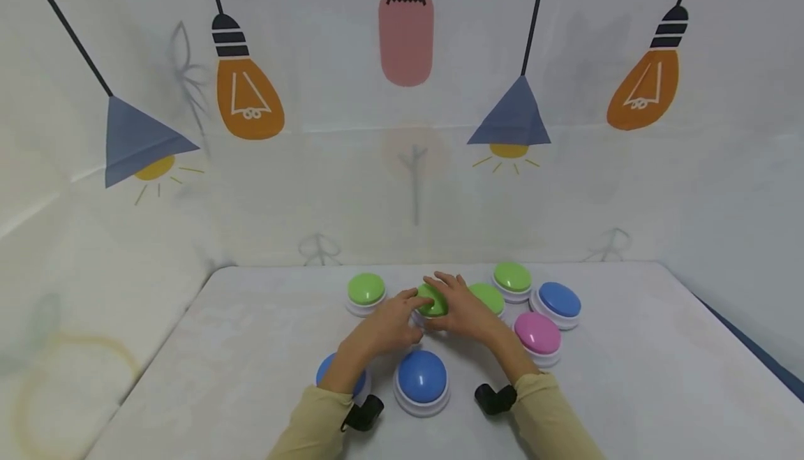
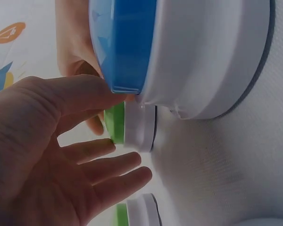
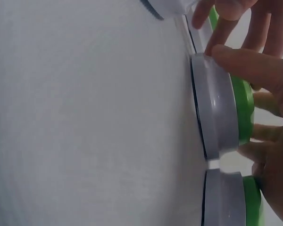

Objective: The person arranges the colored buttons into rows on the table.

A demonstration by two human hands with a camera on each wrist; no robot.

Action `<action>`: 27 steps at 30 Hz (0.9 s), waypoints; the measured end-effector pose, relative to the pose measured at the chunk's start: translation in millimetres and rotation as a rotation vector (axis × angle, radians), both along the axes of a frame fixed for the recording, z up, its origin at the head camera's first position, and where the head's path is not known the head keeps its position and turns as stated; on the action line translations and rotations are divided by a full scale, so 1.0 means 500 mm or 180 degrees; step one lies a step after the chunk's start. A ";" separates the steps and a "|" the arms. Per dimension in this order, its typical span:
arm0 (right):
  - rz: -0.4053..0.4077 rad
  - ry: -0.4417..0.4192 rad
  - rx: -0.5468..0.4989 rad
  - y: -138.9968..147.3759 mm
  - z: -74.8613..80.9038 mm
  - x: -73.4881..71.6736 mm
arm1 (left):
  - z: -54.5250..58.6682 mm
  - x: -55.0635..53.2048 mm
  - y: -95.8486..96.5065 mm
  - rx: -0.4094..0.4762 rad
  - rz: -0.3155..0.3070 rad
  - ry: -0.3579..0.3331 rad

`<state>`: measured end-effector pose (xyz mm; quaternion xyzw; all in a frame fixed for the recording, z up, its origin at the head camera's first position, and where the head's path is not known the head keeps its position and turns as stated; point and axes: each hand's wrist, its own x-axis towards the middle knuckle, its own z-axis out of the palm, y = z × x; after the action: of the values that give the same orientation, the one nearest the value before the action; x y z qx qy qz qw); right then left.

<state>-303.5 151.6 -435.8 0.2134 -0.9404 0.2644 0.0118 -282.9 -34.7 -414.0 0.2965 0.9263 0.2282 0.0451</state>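
Both hands are at a green push button (image 1: 432,299) with a white base, in the middle of the group. My right hand (image 1: 467,312) holds it from the right, its thumb at the near side of the base (image 3: 214,108) and fingers across the far side. On the left side, my left hand (image 1: 388,322) touches the button with its fingers extended and loosely spread. A blue push button (image 1: 422,376) stands just nearer than the hands. Another blue button (image 1: 325,368) is partly hidden beneath the left forearm. Right beside the right hand is a second green button (image 1: 487,297).
One green button (image 1: 366,288) stands to the left, another (image 1: 512,276) at the back right. A blue button (image 1: 560,299) and a pink button (image 1: 537,333) are on the right. All stand on a white table (image 1: 207,376) before a cloth with printed lamps.
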 end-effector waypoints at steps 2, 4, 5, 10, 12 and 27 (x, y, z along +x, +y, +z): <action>0.0005 0.0016 0.0119 -0.001 0.000 -0.002 | 0.003 0.002 0.001 -0.0007 0.0015 -0.0020; 0.0031 0.0049 0.0174 -0.002 0.001 -0.003 | 0.006 0.003 0.002 -0.0010 0.0030 -0.0043; 0.0048 0.0083 0.0203 -0.003 0.001 -0.004 | 0.007 0.004 0.002 -0.0014 0.0032 -0.0048; 0.0072 0.0164 0.0201 -0.003 0.000 -0.005 | 0.005 0.005 0.005 -0.0058 0.0061 -0.0071; 0.0105 0.0196 0.0213 -0.004 -0.001 -0.004 | 0.002 0.004 0.005 -0.0074 0.0080 -0.0087; 0.0087 0.0242 0.0101 -0.005 -0.002 0.005 | 0.002 0.008 0.003 -0.0075 0.0048 -0.0015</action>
<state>-301.1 149.1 -436.8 0.2362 -0.9404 0.2413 0.0406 -279.1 -33.4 -412.7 0.2884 0.9310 0.2184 0.0490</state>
